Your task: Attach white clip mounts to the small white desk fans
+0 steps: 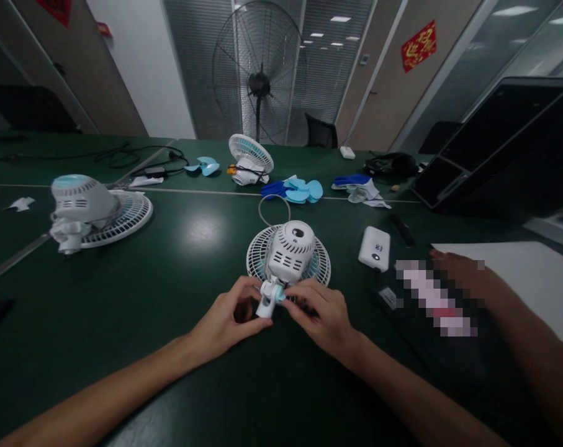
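Note:
A small white electric fan [290, 251] lies grille-down on the dark green table, its motor housing facing up. Its white neck bracket [266, 301] points toward me. My left hand [232, 313] grips this bracket from the left, thumb at its lower end and fingers at its upper side. On the bracket's right side is a light blue knob [280, 293], pinched between the thumb and fingers of my right hand [323, 313]. A thin cable loops behind the fan. Parts of the bracket are covered by my fingers.
Another white fan [88, 208] lies at left; a third fan [251, 161] stands farther back. Blue fan blades [304, 190] and gloves [355, 186] lie beyond. At right are a white box-shaped device [375, 248], another person's hand [462, 273] and a large black screen [499, 143].

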Tool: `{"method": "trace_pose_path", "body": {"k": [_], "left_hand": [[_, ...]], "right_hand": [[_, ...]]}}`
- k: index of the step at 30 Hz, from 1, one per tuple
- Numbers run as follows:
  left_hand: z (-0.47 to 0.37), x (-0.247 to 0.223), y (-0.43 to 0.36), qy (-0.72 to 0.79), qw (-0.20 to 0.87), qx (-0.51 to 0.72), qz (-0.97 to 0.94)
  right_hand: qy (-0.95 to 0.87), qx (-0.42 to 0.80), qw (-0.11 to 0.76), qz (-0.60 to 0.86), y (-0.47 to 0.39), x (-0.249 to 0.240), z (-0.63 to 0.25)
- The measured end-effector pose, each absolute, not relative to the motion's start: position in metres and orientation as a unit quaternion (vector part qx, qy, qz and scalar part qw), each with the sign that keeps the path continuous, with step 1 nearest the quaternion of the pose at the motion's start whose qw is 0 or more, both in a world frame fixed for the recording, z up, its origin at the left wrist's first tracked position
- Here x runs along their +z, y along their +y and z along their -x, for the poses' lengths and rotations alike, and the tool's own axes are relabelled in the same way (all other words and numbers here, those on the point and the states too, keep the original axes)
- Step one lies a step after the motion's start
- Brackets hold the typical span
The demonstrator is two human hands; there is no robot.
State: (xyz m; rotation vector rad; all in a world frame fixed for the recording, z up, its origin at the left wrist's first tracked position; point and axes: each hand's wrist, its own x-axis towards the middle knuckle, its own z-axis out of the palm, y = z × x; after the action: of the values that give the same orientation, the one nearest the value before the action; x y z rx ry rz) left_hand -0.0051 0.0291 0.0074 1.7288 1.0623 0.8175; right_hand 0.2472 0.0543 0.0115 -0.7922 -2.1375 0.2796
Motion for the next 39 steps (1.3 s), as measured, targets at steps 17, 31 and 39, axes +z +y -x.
{"method": "trace_pose_path", "body": {"k": [17, 31, 39], "left_hand": [[0.004, 0.006, 0.026, 0.447, 0.418, 0.304, -0.73], [0.002, 0.006, 0.024, 0.461, 0.378, 0.28, -0.752], [0.002, 0.006, 0.025, 0.45, 0.382, 0.281, -0.757]], "right_hand": [[-0.861, 0.154, 0.355, 0.33, 0.054, 0.004, -0.254], [-0.863, 0.105, 0.375, 0.322, 0.052, 0.008, -0.248], [-0.894, -0.026, 0.37, 0.253, 0.065, 0.008, -0.254]]}}
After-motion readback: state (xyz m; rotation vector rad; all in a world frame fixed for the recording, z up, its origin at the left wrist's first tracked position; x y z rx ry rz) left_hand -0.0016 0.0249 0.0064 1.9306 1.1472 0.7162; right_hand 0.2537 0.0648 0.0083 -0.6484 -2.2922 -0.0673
